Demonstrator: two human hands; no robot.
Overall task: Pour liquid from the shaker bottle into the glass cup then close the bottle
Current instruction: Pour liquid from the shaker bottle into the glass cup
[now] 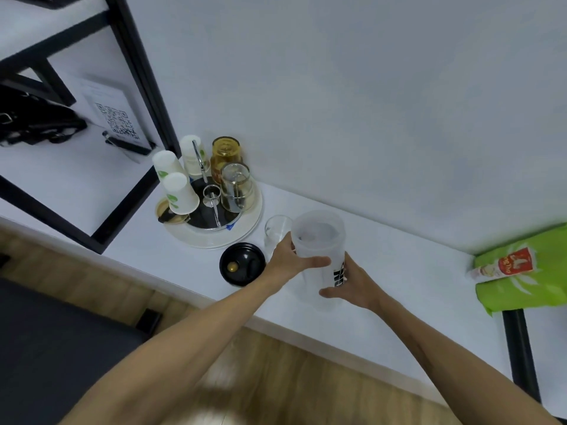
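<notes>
White counter (383,271) bore the open translucent shaker bottle (319,240), upright, grasped by both hands: left hand (291,259) around its upper body, right hand (352,283) lower. The glass cup (276,231) stood just behind-left; the black lid (242,263) lay beside it.

Both hands, left (291,259) and right (356,283), extended forward, fingers curled.

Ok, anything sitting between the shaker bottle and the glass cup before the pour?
Nothing visible. The shaker bottle, lid off and held in both hands, sits right beside the glass cup; only the left hand overlaps the cup's near side. The black lid lies off to the left.
</notes>
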